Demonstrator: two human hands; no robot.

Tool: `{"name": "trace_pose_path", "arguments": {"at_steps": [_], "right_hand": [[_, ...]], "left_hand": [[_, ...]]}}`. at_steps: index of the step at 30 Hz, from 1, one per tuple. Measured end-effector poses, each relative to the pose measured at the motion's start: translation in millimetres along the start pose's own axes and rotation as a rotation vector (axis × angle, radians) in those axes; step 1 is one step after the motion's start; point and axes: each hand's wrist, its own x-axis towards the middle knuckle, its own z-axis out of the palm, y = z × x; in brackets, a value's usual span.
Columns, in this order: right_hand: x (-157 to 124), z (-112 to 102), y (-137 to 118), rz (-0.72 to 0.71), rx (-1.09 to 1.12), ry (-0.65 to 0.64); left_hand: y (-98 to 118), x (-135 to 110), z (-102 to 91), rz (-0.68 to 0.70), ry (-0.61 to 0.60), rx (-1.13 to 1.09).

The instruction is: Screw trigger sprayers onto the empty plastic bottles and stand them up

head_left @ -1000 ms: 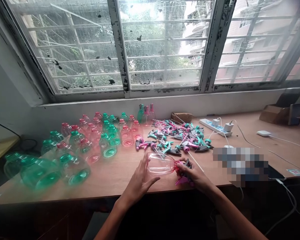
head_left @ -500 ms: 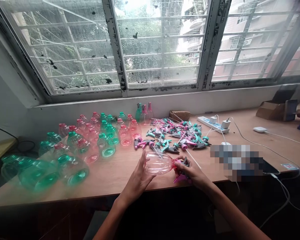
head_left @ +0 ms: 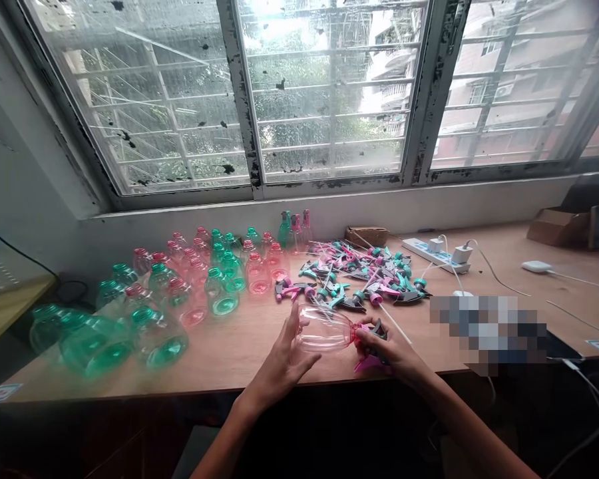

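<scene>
left hand (head_left: 285,359) has its grip wrapped round a clear pink bottle (head_left: 324,329) lying sideways over the worktop (head_left: 229,352). right hand (head_left: 389,349) is closed on the pink spray head (head_left: 369,346) at its neck.

The wooden bench (head_left: 239,349) spans the lower frame. Green and pink bottles (head_left: 180,293) stand crowded at its left. A heap of spray heads (head_left: 362,276) lies at centre. A power strip (head_left: 432,255), white adapter (head_left: 536,266) and box (head_left: 556,226) sit right.
</scene>
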Motion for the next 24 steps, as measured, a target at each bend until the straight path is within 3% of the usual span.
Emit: {"name": "trace_pose_path", "arguments": {"at_steps": [5,11,24], "right_hand": [[-0.2,0.5,-1.1,0.006,-0.048,-0.018],[-0.2,1.4,-2.4,0.014,0.062,0.014],[-0.5,4.4,-4.9,0.003,0.056,0.039]], "left_hand": [[2.8,-0.5,-0.8,-0.070,0.000,-0.067],[6.7,-2.8,3.8,0.001,0.031,0.066],[-0.2,-0.7,2.4,-0.032,0.024,0.173]]}}
